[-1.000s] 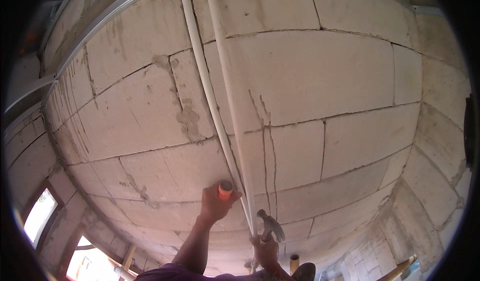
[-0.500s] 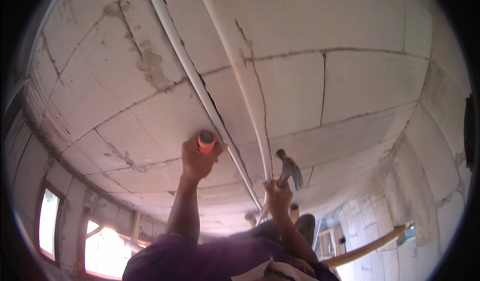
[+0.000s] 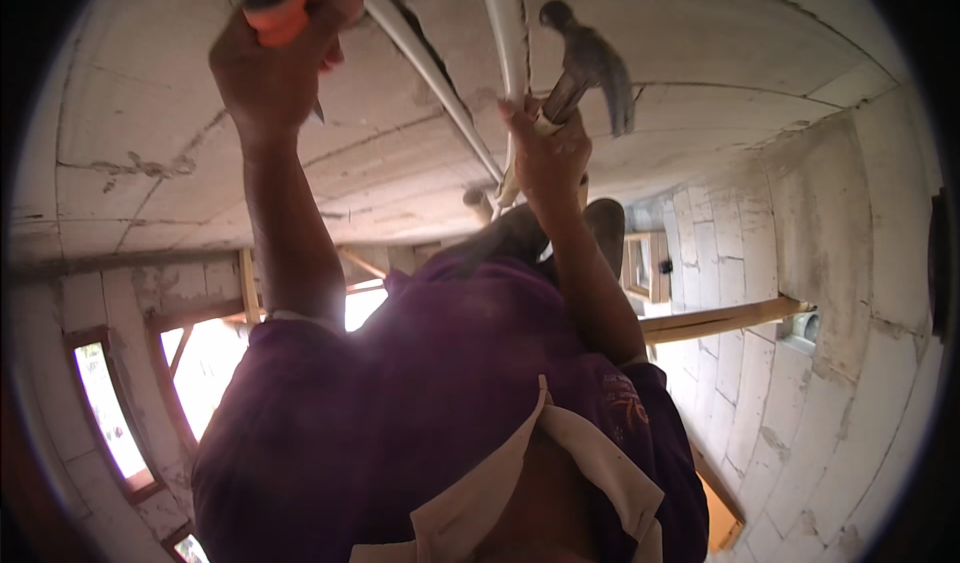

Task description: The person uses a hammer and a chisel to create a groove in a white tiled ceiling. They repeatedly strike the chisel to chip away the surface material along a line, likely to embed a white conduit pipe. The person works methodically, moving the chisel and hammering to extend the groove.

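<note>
My left hand (image 3: 262, 78) is closed around a chisel (image 3: 276, 21). Its orange handle has a dark round end facing up, and a bit of metal blade shows below the fingers. My right hand (image 3: 550, 158) grips a claw hammer (image 3: 590, 63) close to its head, with the claw curving to the right. The fingers of this hand are beside a white pipe (image 3: 502, 33); whether they touch it I cannot tell. A second white pipe (image 3: 425, 61) runs in a groove between my two hands. Both pipes are set along a pale block wall (image 3: 700, 33).
A wooden pole (image 3: 720, 321) crosses at the right, reaching a hole in the side block wall (image 3: 735, 233). Framed window openings (image 3: 105, 413) let in bright light at the left. My purple shirt (image 3: 440, 393) fills the lower middle.
The view has tilted, so both hands and the pipes show higher up and more of my shirt appears. My left hand is further left of the pipes, with the chisel's blade now showing. Both grips hold.
</note>
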The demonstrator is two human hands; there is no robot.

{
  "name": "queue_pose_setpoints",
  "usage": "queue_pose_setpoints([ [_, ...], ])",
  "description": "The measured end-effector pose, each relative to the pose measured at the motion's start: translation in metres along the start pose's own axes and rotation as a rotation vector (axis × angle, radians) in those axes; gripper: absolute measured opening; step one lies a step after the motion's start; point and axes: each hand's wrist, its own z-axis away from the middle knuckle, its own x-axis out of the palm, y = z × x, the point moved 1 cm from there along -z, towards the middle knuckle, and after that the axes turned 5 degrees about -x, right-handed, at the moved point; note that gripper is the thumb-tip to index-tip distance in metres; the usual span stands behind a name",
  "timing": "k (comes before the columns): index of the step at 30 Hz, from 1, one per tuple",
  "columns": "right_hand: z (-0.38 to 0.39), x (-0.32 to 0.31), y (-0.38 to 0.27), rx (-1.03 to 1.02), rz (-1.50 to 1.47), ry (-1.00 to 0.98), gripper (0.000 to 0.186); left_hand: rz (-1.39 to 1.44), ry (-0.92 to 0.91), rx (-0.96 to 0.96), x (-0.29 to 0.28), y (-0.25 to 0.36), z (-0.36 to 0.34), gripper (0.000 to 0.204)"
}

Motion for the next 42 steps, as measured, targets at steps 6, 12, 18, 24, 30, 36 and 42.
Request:
queue_pose_setpoints([
  [6, 0.013, -0.009, -0.004, 0.123, -0.083, -0.03, 0.02, -0.042, 0.078, 0.175, 0.016, -0.002, 0.004, 0.012],
  [12, -0.004, 0.002, 0.02, 0.076, -0.119, -0.074, 0.02, -0.039, 0.115, 0.065, 0.015, -0.009, 0.0, 0.014],
  [18, 0.016, 0.012, 0.004, 0.196, 0.113, -0.242, 0.023, -0.048, 0.061, 0.135, 0.008, -0.016, -0.005, 0.015],
  [24, 0.031, 0.026, 0.008, 0.275, -0.145, -0.441, 0.025, -0.067, 0.055, 0.148, 0.002, -0.021, -0.005, 0.014],
  [30, 0.032, 0.031, 0.013, 0.379, -0.31, -0.551, 0.022, -0.081, 0.068, 0.186, 0.0, -0.023, -0.011, 0.014],
  [36, 0.029, 0.037, 0.031, 0.333, -0.262, -0.455, 0.021, -0.092, 0.079, 0.226, -0.003, -0.021, -0.006, 0.014],
  [42, 0.034, 0.041, 0.042, 0.282, -0.143, -0.497, 0.011, -0.085, 0.071, 0.342, -0.002, -0.03, -0.007, 0.013],
])
